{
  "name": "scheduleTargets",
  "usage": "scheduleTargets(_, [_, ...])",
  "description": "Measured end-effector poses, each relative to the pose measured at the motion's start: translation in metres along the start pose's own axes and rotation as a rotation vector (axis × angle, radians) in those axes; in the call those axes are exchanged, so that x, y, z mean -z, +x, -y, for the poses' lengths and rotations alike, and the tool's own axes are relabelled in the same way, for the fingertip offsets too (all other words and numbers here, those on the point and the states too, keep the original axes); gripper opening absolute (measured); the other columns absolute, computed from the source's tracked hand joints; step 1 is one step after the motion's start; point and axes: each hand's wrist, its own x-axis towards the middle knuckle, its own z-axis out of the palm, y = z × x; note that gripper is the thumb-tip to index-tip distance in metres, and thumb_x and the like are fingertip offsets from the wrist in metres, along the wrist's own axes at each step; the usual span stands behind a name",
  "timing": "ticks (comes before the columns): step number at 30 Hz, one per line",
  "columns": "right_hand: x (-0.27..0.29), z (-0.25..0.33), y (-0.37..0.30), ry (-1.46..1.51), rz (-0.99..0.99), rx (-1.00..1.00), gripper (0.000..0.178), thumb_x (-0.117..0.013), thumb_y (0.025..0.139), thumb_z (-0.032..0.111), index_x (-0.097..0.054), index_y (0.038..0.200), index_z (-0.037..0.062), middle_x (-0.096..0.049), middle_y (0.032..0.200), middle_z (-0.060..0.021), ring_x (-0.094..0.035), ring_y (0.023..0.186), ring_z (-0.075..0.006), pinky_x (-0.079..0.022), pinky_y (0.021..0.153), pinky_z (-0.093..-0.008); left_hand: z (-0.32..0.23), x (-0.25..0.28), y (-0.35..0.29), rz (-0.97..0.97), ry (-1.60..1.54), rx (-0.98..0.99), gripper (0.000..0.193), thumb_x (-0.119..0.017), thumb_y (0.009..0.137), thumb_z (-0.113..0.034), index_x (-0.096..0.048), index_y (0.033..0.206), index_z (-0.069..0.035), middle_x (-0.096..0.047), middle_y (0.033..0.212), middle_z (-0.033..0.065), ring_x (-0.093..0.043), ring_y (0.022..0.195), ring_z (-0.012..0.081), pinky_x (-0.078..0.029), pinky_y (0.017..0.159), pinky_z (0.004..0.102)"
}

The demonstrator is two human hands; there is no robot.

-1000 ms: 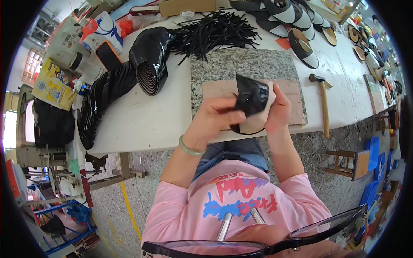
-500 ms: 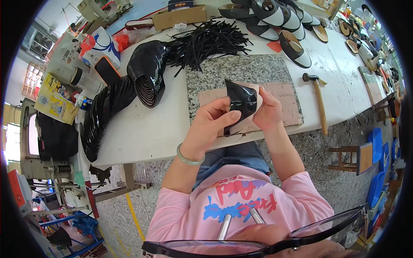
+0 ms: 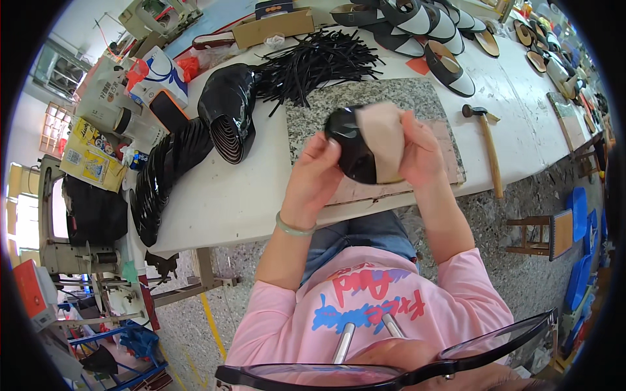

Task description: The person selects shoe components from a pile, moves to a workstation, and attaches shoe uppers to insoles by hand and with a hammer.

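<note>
Between my two hands, above the work slab, is a shoe upper piece of shiny black patent leather with a beige section beside it. My left hand grips its black edge, thumb on the glossy face. My right hand holds the beige side, with fingers partly behind it. The piece is slightly smeared by motion. Beneath lies a speckled stone slab with a pinkish board on it, partly hidden by the hands.
To the right lies a hammer with a wooden handle. Nested black patent pieces and a fanned row of black pieces are at left. Black strips are heaped behind the slab. Black-and-white shoes crowd the far right.
The upper piece has been turned and spread, so its beige side now shows broadly. Both hands have moved apart, the right one slightly rightward.
</note>
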Motion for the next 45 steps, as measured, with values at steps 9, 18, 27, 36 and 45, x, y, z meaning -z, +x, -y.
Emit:
scheduleTargets(9, [-0.006, -0.02, -0.003, -0.777, 0.185, 0.28, 0.061, -0.073, 0.082, 0.035, -0.053, 0.127, -0.0027, -0.051, 0.125, -0.0099, -0.048, 0.116, -0.0185, -0.037, 0.098, -0.036, 0.005, -0.01, -0.001, 0.051, -0.531, -0.021, 0.033, -0.043, 0.101, -0.022, -0.046, 0.13, -0.008, -0.055, 0.128, 0.0096, -0.052, 0.123, 0.0236, -0.045, 0.102, 0.0407])
scheduleTargets(18, [-0.054, 0.028, -0.009, -0.867, 0.28, 0.115, 0.071, -0.085, 0.067, 0.038, -0.059, 0.117, -0.0056, -0.058, 0.114, -0.0096, -0.054, 0.108, -0.0198, -0.04, 0.094, -0.0333, -0.001, -0.007, -0.012, 0.104, -0.054, -0.381, 0.032, -0.056, 0.095, -0.011, -0.048, 0.126, -0.005, -0.059, 0.122, 0.0107, -0.056, 0.116, 0.0196, -0.047, 0.097, 0.0355])
scheduleTargets(27, [-0.078, 0.037, -0.013, -1.173, 0.211, 0.137, 0.026, -0.076, 0.078, 0.01, -0.067, 0.101, 0.001, -0.067, 0.087, -0.0008, -0.06, 0.081, -0.0095, -0.048, 0.075, -0.0245, -0.012, -0.014, -0.024, 0.124, -0.507, 0.02, 0.049, -0.046, 0.099, -0.034, -0.043, 0.133, 0.001, -0.052, 0.132, 0.0164, -0.05, 0.124, 0.0306, -0.042, 0.103, 0.0479])
scheduleTargets(36, [-0.072, 0.057, 0.009, -0.979, 0.34, -0.316, 0.038, -0.077, 0.075, 0.014, -0.058, 0.104, -0.001, -0.066, 0.089, -0.0108, -0.061, 0.077, -0.0151, -0.046, 0.071, -0.0253, -0.012, -0.007, -0.01, 0.023, -0.278, -0.281, 0.043, -0.052, 0.096, -0.023, -0.045, 0.132, 0.0, -0.054, 0.13, 0.0146, -0.053, 0.121, 0.026, -0.042, 0.103, 0.0424])
scheduleTargets(45, [-0.062, 0.077, 0.012, -1.831, 0.717, -0.035, 0.017, -0.074, 0.069, 0.012, -0.063, 0.08, 0.0045, -0.059, 0.076, -0.0078, -0.058, 0.075, -0.0214, -0.038, 0.083, -0.0362, -0.036, 0.038, -0.017, -0.006, 0.661, 0.05, 0.022, -0.066, 0.089, -0.019, -0.066, 0.095, 0.002, -0.067, 0.085, 0.0044, -0.061, 0.072, 0.0106, -0.05, 0.065, 0.0253])
